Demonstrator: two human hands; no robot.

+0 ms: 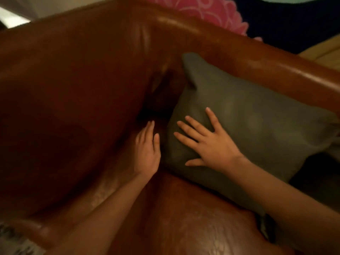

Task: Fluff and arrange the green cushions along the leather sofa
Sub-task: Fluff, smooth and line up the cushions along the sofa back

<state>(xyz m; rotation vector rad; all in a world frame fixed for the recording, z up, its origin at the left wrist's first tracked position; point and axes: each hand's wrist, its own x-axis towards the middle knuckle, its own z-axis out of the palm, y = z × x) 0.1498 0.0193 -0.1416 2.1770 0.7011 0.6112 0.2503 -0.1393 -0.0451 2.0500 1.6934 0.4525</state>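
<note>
A dark green cushion leans in the corner of the brown leather sofa, against the curved arm at the right. My right hand lies flat on the cushion's lower left face, fingers spread. My left hand is flat and upright at the cushion's left edge, fingers together, resting on the seat beside it. Neither hand grips anything. The cushion's lower right corner is hidden behind my right forearm.
A pink patterned cushion shows beyond the sofa's back rim. A tan surface lies at the far right past the arm. The leather seat stretches toward me. A pale textured fabric peeks in at the bottom left.
</note>
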